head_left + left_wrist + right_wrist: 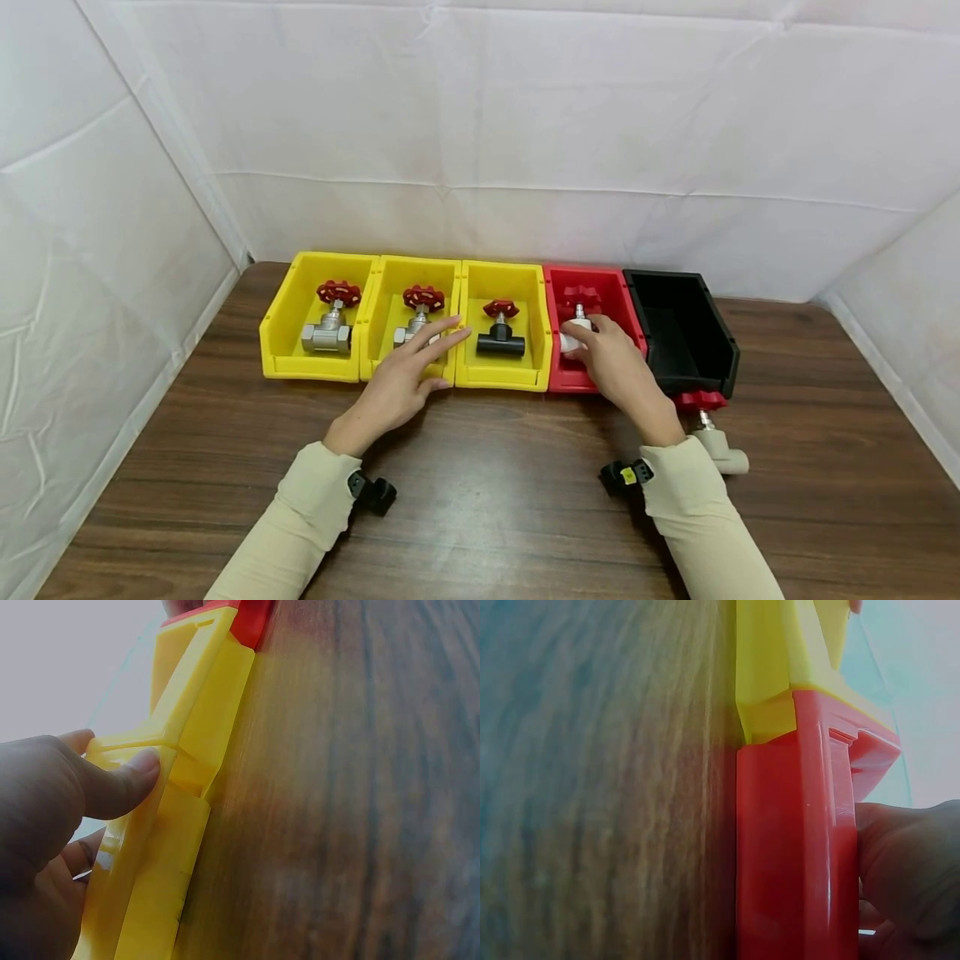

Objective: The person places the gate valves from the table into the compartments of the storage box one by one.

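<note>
My right hand [617,362] reaches into the red bin [562,379] and grips a white valve [573,340] with a red handwheel by its body. In the right wrist view the bin's front wall [829,847] hides that valve. My left hand [397,383] lies over the front of the second yellow bin [390,271], fingers extended toward the third, its thumb [141,769] at the front rim in the left wrist view. Under those fingers, partly covered, is a metal valve [423,298] with a red handwheel. A black valve [501,342] lies in the third yellow bin [502,379].
The first yellow bin [281,350] holds another metal valve [327,336]. At the row's right end stands a black bin [671,333]. Beside my right sleeve, a beige valve [720,450] with a red handwheel lies on the wooden table [480,500]. White sheets [525,125] hang behind.
</note>
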`<state>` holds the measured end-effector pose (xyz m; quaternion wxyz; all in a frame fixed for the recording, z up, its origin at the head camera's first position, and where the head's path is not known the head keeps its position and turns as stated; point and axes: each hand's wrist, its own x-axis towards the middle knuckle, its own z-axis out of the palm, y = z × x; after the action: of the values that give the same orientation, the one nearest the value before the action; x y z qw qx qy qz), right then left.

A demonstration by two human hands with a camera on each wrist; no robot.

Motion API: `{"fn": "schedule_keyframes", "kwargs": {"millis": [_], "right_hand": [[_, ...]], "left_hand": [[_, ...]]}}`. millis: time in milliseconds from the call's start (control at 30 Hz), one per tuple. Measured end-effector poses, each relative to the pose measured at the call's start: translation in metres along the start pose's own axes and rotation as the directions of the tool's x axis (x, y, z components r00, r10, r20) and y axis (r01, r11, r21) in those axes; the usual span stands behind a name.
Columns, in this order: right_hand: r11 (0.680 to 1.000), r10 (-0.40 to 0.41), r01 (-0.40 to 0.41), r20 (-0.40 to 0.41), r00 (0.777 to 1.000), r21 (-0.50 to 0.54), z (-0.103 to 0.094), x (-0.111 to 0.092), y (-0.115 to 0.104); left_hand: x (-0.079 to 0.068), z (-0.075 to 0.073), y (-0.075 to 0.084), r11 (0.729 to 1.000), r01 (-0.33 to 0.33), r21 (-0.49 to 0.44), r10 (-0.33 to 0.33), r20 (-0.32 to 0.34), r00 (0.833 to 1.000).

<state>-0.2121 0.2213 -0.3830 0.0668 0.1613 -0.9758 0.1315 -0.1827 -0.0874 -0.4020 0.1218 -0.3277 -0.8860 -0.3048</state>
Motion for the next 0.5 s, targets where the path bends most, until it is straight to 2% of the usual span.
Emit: {"fn": "schedule_keyframes", "kwargs": {"millis": [500], "right_hand": [[0.997,0.072,-0.075,0.088,0.994,0.030,-0.0014,0.0023,-0.0023]], "left_hand": [[-0.0001,0.0000,0.0000,1.000,-0.011,0.001,0.011,-0.004,1.000]]}}
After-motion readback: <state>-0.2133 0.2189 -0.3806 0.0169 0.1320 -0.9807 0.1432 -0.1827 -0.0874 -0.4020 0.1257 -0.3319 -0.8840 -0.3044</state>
